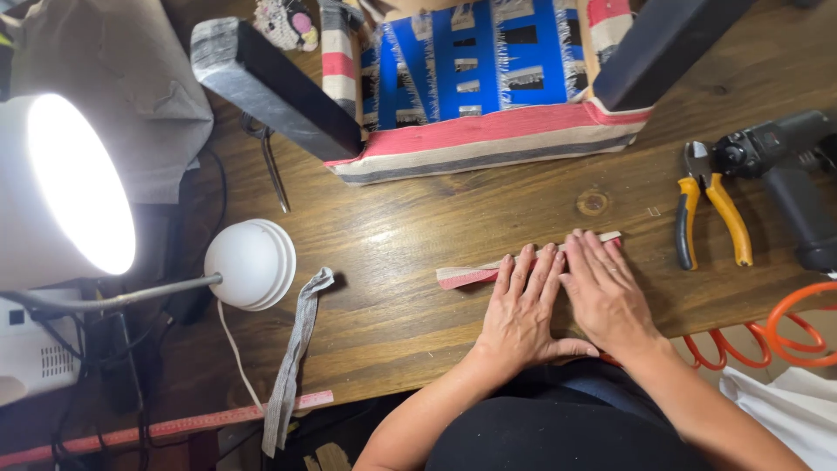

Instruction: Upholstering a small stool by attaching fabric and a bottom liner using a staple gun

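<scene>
A narrow strip of red and cream fabric (466,276) lies flat on the wooden table (418,227). My left hand (521,305) rests palm down on its middle, fingers spread. My right hand (604,292) presses flat beside it, covering the strip's right part, whose cream end (610,235) sticks out past the fingertips. Neither hand grips anything. Behind the strip stands an upturned stool seat (488,131) wrapped in striped red, cream and grey fabric with a blue underside and dark legs (275,87).
Yellow-handled pliers (711,214) and a black power tool (789,179) lie at the right. An orange coiled hose (785,336) hangs at the table's edge. A bright lamp (65,183), a white round lamp base (253,264), a grey fabric strip (296,358) and a red ruler (174,427) are at left.
</scene>
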